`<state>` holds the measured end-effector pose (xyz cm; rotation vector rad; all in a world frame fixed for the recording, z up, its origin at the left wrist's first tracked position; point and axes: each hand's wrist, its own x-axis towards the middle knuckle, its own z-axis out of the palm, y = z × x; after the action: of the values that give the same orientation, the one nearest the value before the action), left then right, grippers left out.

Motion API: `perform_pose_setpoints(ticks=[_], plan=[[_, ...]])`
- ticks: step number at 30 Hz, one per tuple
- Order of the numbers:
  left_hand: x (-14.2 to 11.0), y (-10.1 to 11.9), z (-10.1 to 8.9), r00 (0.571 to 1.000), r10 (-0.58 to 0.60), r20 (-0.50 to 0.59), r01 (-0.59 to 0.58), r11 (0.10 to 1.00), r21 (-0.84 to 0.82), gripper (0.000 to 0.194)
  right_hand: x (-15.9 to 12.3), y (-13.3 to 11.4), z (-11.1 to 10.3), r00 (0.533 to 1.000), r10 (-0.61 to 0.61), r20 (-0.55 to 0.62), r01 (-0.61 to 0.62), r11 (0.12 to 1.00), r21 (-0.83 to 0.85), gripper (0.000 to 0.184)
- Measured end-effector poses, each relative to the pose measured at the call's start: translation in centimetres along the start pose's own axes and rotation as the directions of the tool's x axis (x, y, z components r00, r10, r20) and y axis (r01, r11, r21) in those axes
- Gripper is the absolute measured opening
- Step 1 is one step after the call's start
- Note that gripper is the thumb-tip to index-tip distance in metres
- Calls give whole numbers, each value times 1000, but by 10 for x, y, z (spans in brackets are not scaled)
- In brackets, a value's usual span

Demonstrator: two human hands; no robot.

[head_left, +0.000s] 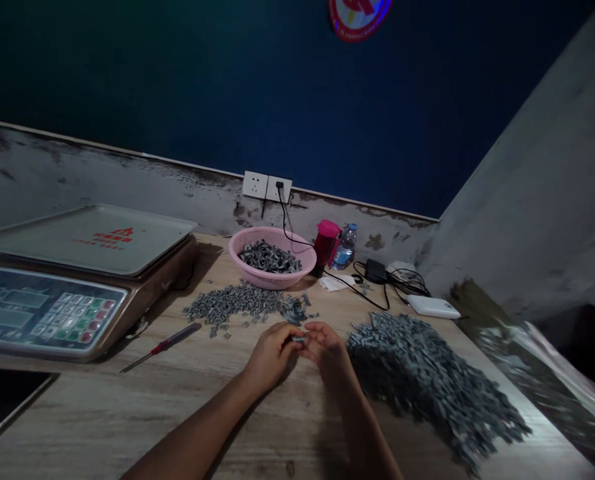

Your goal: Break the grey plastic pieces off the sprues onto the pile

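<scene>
My left hand and my right hand meet over the middle of the wooden table. Both pinch one small grey metal piece between their fingertips. A big heap of grey metal pieces lies just right of my right hand. A flatter scatter of small grey pieces lies just beyond my hands. A pink basket holding more grey pieces stands behind that scatter.
An electronic weighing scale fills the left side. A red-handled screwdriver lies near it. By the wall stand a pink cup, a water bottle, a black charger with cables and a white box.
</scene>
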<state>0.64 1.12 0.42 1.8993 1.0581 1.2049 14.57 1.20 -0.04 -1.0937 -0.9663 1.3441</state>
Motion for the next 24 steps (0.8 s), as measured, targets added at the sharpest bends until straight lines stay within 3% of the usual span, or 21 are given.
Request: perform_pose_setpoints(ticks=[7,14,17,24], plan=[[0,3,-1,998,-54,-15,52,993,-108,16,-1,-4,-6,996,71,56,-74,995,60,36],[0,-2,-1,996,91,-11,-90,990,105,18,4,3,-5,999,25,25,-25,1000,-10,36],[0,-4,-2,996,83,-24,-79,986,146,18,5,7,-2,1000,-12,-20,11,1000,-24,35],[4,-3,-3,995,-45,-90,40,998,-51,15,3,4,-1,1000,-21,-1,21,999,24,36]])
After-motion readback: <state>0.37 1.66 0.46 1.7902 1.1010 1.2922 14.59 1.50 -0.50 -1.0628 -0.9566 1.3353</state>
